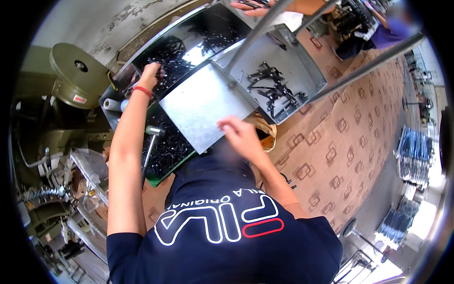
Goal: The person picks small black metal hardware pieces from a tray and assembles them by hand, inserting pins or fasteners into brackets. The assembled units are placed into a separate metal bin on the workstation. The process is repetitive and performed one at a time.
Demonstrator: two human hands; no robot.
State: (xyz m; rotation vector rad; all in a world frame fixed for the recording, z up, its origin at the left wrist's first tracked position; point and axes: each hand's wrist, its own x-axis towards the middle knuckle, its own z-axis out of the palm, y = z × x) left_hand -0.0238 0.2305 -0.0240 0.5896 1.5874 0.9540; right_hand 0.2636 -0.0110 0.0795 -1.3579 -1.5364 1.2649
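My left hand point(152, 73), with a red band at the wrist, reaches down among small dark metal parts point(176, 64) on the black table at the back left. Its fingertips are blurred and partly hidden by the hand. Over the near right edge of a bare grey metal plate point(205, 104) is my right hand point(240, 136), its fingers loosely apart with nothing visible in them. Whether it touches the plate I cannot tell. A hammer point(153, 132) lies left of the plate, beside more small dark parts point(170, 146).
Right of the plate, a grey metal tray point(302, 78) holds several black linkage-like parts point(274, 85). Another person's hand point(255, 7) holds dark pieces at the top, by slanting metal bars point(364, 64). A green machine wheel point(75, 75) stands left. Farther off is a seated person point(378, 35).
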